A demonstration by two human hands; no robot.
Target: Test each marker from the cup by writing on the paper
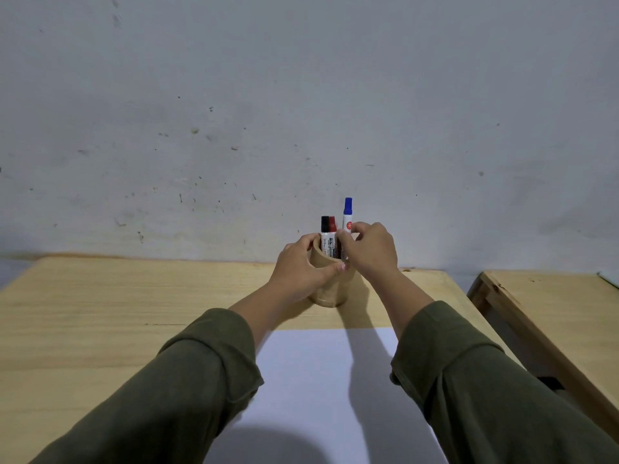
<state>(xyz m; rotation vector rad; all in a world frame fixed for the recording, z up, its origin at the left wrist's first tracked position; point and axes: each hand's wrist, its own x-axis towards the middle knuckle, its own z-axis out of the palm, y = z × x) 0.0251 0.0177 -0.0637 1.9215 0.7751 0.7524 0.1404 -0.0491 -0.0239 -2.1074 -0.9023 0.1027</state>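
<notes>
A round tan wooden cup (330,289) stands upright on the pale wooden surface (100,313), near its far edge by the grey wall, and just beyond the far edge of a blank white sheet of paper (318,380) that lies flat between the person's two olive-green sleeves. The left hand (301,266) wraps the cup's left side, thumb across the front wall and fingers curled round the rim, steadying it. The right hand (370,247) sits at the cup's right rim with its fingers closed in a pinch around the white barrel of a blue-capped marker (347,214), which stands taller than the others, cap up and nearly vertical. Beside it, touching each other and leaning toward the left of the cup, are a black-capped marker (325,229) and a red-capped marker (332,227), both caps up and lower in the cup. The move ahead likely turns on the blue marker's long axis: it runs straight up out of the cup, so the right hand, already on it, would draw upward along that line while the left keeps the cup from tipping. The paper lies toward the person from the cup, and no marks show on it, so the testing appears not yet begun.
</notes>
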